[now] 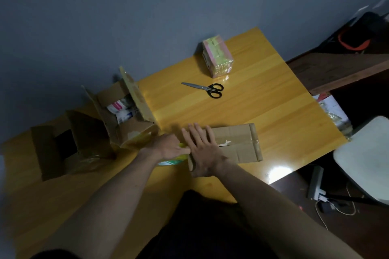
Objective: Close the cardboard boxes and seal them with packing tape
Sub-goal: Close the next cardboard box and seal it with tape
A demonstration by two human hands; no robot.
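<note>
A flat closed cardboard box [235,143] lies on the yellow table [263,111] in front of me. My right hand [202,149] presses flat on its left end, fingers straight. Just left of it, my left hand [168,147] grips a yellow-green roll of packing tape [171,161] at the box's left edge; most of the roll is hidden under the hand. An open cardboard box [126,115] with packets inside stands further left, flaps up. Another open, dark box [65,145] sits at the far left.
Black-handled scissors [207,89] lie on the middle of the table. A small box wrapped in yellowish tape [217,57] stands at the far side. A white chair [366,157] and a power strip [315,183] with cables are on the right, beyond the table edge.
</note>
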